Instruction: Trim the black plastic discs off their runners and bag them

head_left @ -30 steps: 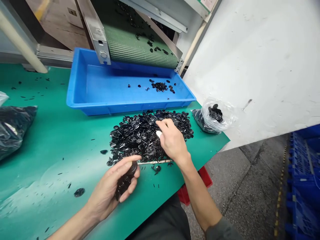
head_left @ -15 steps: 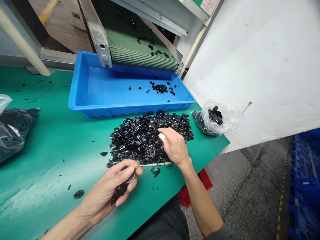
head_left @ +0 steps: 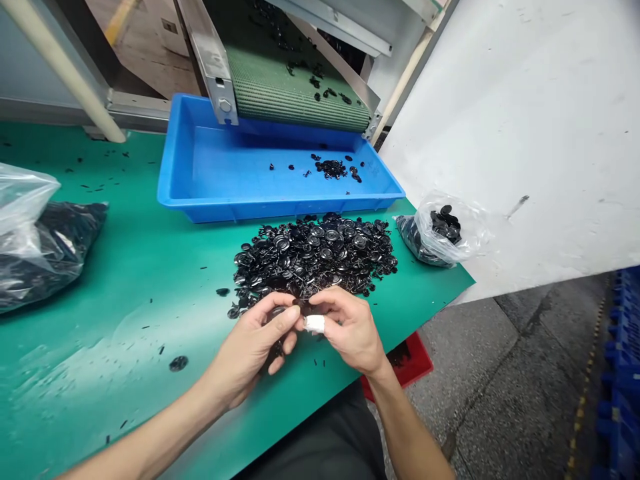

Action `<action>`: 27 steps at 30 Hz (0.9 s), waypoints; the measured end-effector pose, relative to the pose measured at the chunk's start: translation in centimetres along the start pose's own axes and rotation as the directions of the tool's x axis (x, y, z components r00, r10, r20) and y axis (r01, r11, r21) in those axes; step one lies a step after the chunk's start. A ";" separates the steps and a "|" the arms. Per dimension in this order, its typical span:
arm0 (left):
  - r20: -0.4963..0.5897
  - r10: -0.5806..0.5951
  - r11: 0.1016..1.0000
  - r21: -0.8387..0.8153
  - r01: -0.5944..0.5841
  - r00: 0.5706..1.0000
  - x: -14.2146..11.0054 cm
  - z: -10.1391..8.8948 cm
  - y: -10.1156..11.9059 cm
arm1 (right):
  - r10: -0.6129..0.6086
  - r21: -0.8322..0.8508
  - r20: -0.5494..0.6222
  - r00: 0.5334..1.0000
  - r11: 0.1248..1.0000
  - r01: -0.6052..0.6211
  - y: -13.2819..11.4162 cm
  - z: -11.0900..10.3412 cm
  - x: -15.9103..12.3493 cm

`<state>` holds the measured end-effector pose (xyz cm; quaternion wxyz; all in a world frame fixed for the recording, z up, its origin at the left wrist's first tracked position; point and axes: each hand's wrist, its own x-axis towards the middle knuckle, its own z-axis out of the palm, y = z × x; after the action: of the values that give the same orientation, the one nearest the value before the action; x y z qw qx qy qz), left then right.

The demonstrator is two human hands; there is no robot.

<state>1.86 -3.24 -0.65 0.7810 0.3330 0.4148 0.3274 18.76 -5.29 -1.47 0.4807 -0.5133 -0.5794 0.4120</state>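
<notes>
Both hands meet at the near edge of a heap of glossy black plastic round parts (head_left: 313, 257) lying on the green mat (head_left: 100, 373). My left hand (head_left: 255, 347) is curled around a bunch of these black parts (head_left: 274, 353), which hang below its fingers. My right hand (head_left: 347, 330) has a strip of white tape (head_left: 315, 325) on one finger. Its fingers curl in against the left hand's fingertips, and whether they grip a part is hidden.
A blue plastic tray (head_left: 280, 212) holding a few black parts stands beyond the heap, below a green conveyor belt (head_left: 295, 87). Clear bags of black parts lie at left (head_left: 45, 240) and right (head_left: 440, 233). A red crate (head_left: 413, 363) sits below the mat's edge.
My right hand has moved out of the heap, left and toward me, to meet my left hand. The thin wooden stick by the heap no longer shows.
</notes>
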 end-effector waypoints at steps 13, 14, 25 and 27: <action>0.014 -0.020 0.998 0.052 0.019 1.000 0.4 0.0 -1.1 | 0.160 0.157 -0.102 0.982 0.977 -0.143 1.0 0.5 -1.0; 0.043 -0.019 0.993 0.114 0.014 0.999 0.3 -0.1 -1.2 | 0.139 0.107 -0.113 0.984 0.986 -0.127 0.8 0.7 -1.3; 0.237 0.107 0.761 0.606 -0.232 0.966 -0.5 -1.8 -0.4 | -0.218 -0.580 0.317 0.923 0.726 0.370 -1.1 -0.4 -3.2; 0.228 0.078 0.772 0.603 -0.204 0.971 -0.5 -2.0 -0.6 | -0.267 -0.565 0.326 0.907 0.714 0.413 -0.6 0.0 -3.2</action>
<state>0.03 -3.47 -1.81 0.6364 0.6315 0.3968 0.1969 18.62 -8.56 -1.29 0.2844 -0.4776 -0.8166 0.1556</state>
